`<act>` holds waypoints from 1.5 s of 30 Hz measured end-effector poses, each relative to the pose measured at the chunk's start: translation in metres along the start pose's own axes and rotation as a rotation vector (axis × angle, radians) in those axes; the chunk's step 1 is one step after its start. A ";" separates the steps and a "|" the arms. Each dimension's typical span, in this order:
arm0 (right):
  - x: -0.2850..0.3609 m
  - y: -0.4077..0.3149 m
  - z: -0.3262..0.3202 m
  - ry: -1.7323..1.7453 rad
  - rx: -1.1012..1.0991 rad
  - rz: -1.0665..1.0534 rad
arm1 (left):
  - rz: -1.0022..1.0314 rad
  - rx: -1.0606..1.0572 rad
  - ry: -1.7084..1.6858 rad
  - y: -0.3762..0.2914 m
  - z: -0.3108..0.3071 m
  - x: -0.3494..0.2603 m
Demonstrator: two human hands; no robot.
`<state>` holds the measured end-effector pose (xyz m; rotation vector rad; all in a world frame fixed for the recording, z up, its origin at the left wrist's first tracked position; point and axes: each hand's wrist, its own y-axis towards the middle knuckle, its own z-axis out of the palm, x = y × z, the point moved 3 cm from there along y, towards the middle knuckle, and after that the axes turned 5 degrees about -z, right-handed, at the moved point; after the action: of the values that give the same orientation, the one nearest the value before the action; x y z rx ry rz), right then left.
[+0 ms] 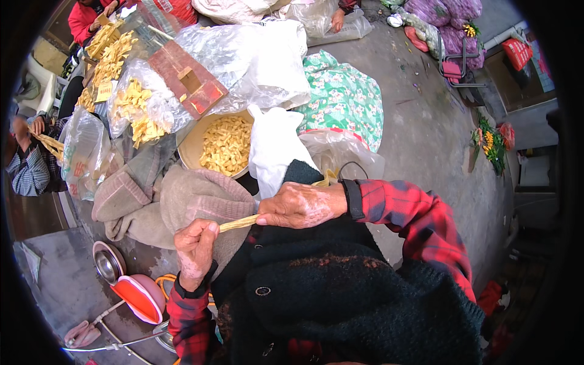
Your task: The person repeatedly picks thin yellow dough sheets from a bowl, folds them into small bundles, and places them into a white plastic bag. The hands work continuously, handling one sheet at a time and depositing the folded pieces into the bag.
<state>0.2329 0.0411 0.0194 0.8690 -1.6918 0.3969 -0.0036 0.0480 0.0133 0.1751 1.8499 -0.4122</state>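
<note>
A thin pale-yellow strip (238,223), twisted or folded lengthwise, stretches between my two hands above my lap. My left hand (195,246) pinches its one end between thumb and fingers. The other end runs into my right hand (303,205), whose curled fingers hide it. More yellow material (325,179) shows beyond my right wrist. Ahead of my hands is a round basin (188,148) holding many short, cut yellow pieces (226,143). A brown cloth or garment (182,196) lies to the left, and a white cloth or bag (273,146) hangs over the basin's right side.
A reddish board with a wooden block (189,80) rests on plastic sheeting beside heaped yellow strips (109,64). A green patterned bag (342,96) stands right of the basin. Other people's hands (39,125) work at the far left. A pink basin (143,296) sits lower left.
</note>
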 end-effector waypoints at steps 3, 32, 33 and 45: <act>-0.007 0.007 -0.010 -0.007 0.017 0.073 | 0.091 0.070 0.062 0.018 -0.004 0.002; -0.197 0.147 -0.171 -0.178 -0.221 0.183 | 0.210 -0.014 0.112 0.289 -0.043 0.052; -0.203 0.148 -0.172 -0.153 -0.224 0.216 | 0.219 -0.021 0.103 0.293 -0.043 0.053; -0.234 0.156 -0.178 -0.118 -0.303 0.115 | 0.173 -0.073 0.016 0.312 -0.041 0.070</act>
<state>0.2637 0.3427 -0.1179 0.5834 -1.8579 0.1610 0.0390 0.3456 -0.1016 0.2875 1.8454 -0.2235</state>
